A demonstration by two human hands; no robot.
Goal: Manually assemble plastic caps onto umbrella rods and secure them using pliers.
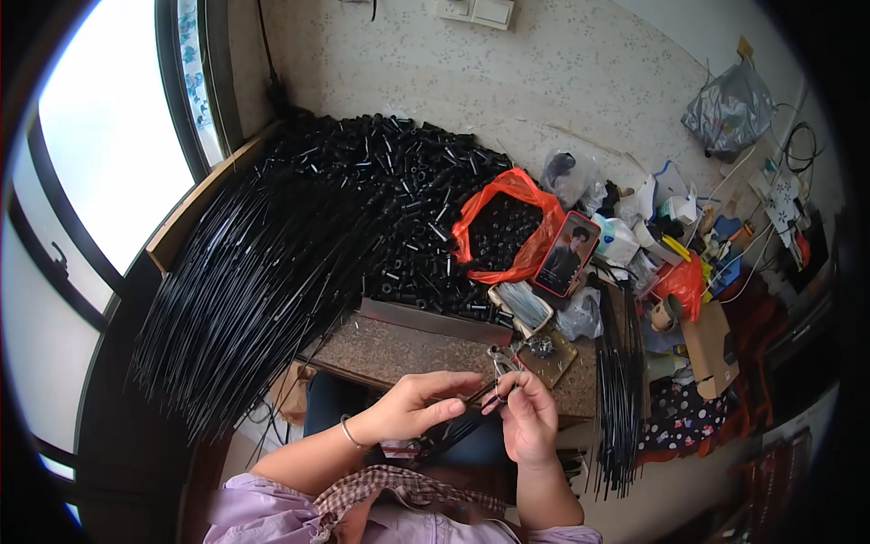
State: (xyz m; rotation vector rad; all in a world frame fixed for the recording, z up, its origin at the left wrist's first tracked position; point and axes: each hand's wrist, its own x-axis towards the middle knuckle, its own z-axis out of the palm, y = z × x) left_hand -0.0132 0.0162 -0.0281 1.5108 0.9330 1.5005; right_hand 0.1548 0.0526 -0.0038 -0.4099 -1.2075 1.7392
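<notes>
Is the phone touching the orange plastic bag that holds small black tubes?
Touching. In the head view, the red-edged phone leans directly against the right side of the orange plastic bag, with no gap visible between them.

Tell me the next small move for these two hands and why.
Probably slide the small black tube in the right hand further onto the thin black rod pinched by the left hand. Both hands meet at that rod's end over the lap, so the fitting looks only just begun.
</notes>
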